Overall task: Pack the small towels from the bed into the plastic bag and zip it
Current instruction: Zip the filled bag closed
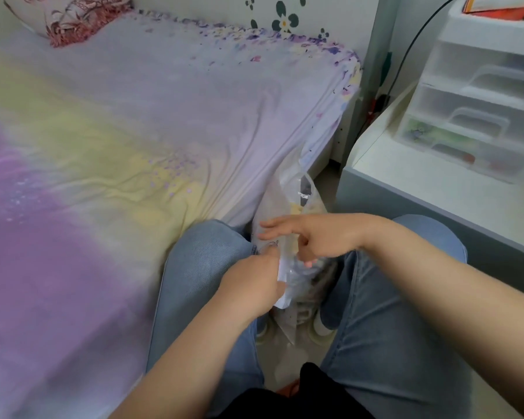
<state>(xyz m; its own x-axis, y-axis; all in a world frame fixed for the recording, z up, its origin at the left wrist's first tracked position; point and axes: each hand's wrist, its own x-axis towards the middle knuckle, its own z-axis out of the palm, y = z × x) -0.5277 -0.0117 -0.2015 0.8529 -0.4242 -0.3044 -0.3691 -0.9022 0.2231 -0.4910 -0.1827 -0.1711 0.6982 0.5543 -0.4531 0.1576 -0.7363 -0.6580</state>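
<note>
A clear plastic bag (297, 207) hangs between my knees, beside the bed's edge, with pale yellow and white cloth showing through it. My left hand (251, 282) grips the bag's near white edge low down. My right hand (309, 237) is at the bag's mouth: two fingers stretch out to the left, while the thumb and the other fingers curl round the plastic. The bed (133, 131) has a purple, yellow and lilac sheet; no loose small towels lie on the part I see. The view is blurred.
A patterned pillow (73, 16) lies at the bed's far left corner. A white desk (436, 176) stands on the right with a clear drawer unit (478, 95) on it. My jeans-clad legs (390, 328) flank the bag above my shoes (315, 322).
</note>
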